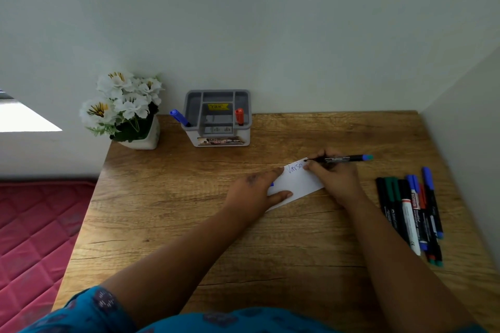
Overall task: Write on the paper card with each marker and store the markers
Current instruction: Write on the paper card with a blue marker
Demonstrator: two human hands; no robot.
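A white paper card (296, 184) lies on the wooden table (189, 224), with blue handwriting on its upper part. My left hand (254, 192) presses flat on the card's left end. My right hand (331, 173) grips a black marker with a blue end (343, 158), its tip touching the card's top edge. Several more markers (411, 213) lie in a loose pile at the right. A grey organizer box (217, 119) stands at the back with a blue marker (179, 117) and a red marker (239, 116) upright in it.
A pot of white artificial flowers (125, 109) stands at the table's back left corner. Walls close off the back and the right side. A red quilted mattress (35, 238) lies below the table's left edge.
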